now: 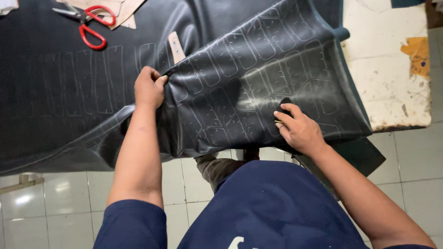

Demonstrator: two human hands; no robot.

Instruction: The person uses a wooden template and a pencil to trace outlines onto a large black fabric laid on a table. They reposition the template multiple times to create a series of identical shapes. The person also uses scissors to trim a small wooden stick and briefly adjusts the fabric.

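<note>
Large sheet [258, 78] of black leather-like material, smooth with a dull sheen, draped over table [392, 69] and hanging off the near edge toward the tiled floor [60, 203]. Covered in rows of pale traced outlines: repeated rounded-rectangle shapes with small tick marks inside, upright rows on the flat left part, angled rows on the lifted right part. Soft folds and a raised ridge through the middle, glare streak across the right half

Left hand [148, 87] closed in a fist on a fold of the sheet, pinching it up at the ridge. Right hand [299, 129] lying on the sheet's right part, fingers curled narrow around a thin yellowish marking tool [278, 122], mostly hidden, exact kind unclear. Small black template piece [285, 102] just under the fingertips, rounded top, touching the sheet

Tan strip [176, 47], flat and narrow, lying on the sheet just above the left hand. Red-handled scissors [87, 20] at top left, well apart from both hands, resting partly on tan card patterns [122, 9]. Table top to the right white, chipped and stained, with an orange patch [417, 53]. Floor in glossy pale square tiles
</note>
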